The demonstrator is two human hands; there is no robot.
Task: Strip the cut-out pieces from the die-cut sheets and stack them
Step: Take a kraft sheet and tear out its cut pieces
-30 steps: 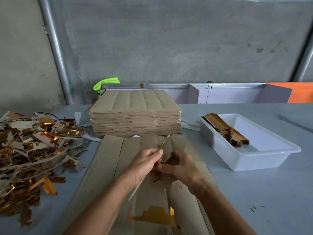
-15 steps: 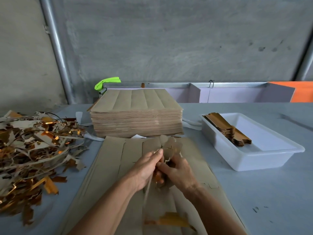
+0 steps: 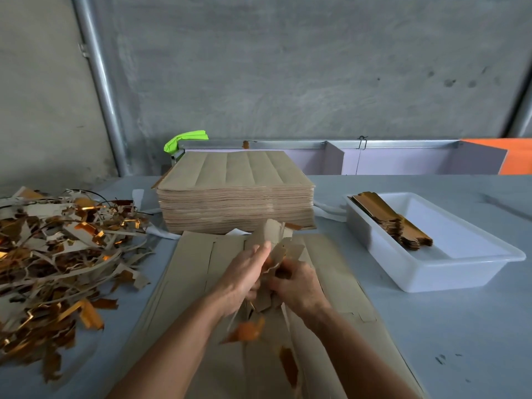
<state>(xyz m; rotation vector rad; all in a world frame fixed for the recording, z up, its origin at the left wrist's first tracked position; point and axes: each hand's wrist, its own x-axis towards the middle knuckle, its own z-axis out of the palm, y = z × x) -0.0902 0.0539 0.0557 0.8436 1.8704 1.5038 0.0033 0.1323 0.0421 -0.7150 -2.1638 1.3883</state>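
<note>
A: The left hand [image 3: 247, 272] and the right hand [image 3: 296, 286] meet over the near sheet [image 3: 201, 326]. What does each hold?

B: Both grip the same torn piece of brown card [image 3: 276, 240], which stands up above the sheet; the left fingers lie fairly straight against it with the thumb hidden, the right curl round its lower edge. Blur hides the exact pinch.

A: How far along does the job look?

B: Early, by judgement. Just beyond the sheet a thick stack of uncut-looking sheets [image 3: 236, 197] waits. Right of the sheet, the white plastic tray [image 3: 460, 272] carries only a short pile of stripped pieces [image 3: 397, 223].

A: And the waste?

B: Left of the sheet, a loose heap of scrap [image 3: 57, 249] on the grey bench [image 3: 431, 326]: thin curling strips, matte brown on one face, shiny gold-orange foil on the other. The sheet itself is flat, stiff-looking card with long parallel slits
</note>
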